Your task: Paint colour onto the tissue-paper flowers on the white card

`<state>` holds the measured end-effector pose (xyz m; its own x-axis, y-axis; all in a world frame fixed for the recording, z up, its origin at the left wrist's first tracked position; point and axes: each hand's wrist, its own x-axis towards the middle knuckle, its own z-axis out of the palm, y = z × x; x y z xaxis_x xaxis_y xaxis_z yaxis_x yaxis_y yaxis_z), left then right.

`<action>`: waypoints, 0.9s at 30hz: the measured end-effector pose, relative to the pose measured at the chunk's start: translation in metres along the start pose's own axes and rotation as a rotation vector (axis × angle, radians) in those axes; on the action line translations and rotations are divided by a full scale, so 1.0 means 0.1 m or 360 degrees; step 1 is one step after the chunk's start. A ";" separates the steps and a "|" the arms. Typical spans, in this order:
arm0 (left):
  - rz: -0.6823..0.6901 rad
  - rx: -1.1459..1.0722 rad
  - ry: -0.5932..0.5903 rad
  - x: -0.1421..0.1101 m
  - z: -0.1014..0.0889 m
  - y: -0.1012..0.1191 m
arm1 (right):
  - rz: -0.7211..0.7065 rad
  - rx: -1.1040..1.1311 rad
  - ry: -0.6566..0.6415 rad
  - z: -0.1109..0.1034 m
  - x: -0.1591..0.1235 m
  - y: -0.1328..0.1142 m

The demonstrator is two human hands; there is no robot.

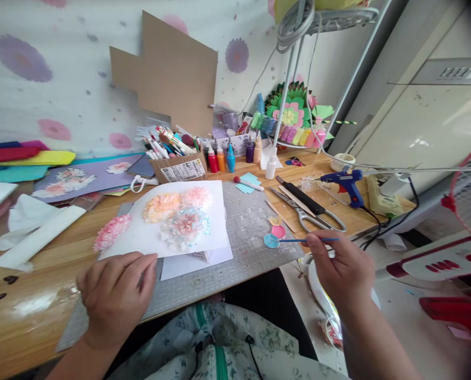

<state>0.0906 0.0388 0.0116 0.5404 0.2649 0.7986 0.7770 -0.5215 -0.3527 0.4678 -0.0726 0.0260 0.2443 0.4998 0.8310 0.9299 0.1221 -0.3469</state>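
Note:
My right hand [340, 266] pinches a thin blue paintbrush [299, 240]. The brush's tip is in a small dish of blue paint [271, 241]. Beside that lie a dish of pink paint [278, 231] and a yellow one [275, 220]. My left hand [119, 295] is closed, with its thumb and forefinger at the near edge of a sheet of white paper [120, 240]. Ruffled flowers in orange, pink and blue [186, 224] cover the sheet's middle. A loose pink ruffled flower [112, 232] sits at its left edge.
A grey cutting mat [243, 211] lies beneath the paper. Scissors [299, 211] and a blue glue gun [344, 186] are to the right. Paint bottles [222, 158] and a cardboard box of brushes [180, 168] stand behind. A paper roll [41, 237] lies at left.

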 end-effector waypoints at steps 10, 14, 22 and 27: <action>-0.0154 -0.0200 -0.0097 0.10 -0.15 0.31 | 0.0299 0.0043 0.0099 -0.02 -0.14 0.02; -0.0169 -0.0341 -0.0099 0.09 -0.14 0.29 | 0.0421 0.0058 0.0240 -0.04 -0.22 0.01; -0.0184 -0.0442 -0.0227 0.13 -0.19 0.37 | 0.0586 0.0541 0.0563 0.07 -0.04 -0.37; -0.0217 -0.0475 -0.0287 0.10 -0.17 0.39 | 0.0367 0.1059 0.0317 0.24 0.02 -0.75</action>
<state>0.1208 0.0072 0.0142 0.5074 0.4727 0.7204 0.7317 -0.6780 -0.0705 0.3915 -0.0598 0.0435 0.5178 0.4181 0.7464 0.5004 0.5596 -0.6606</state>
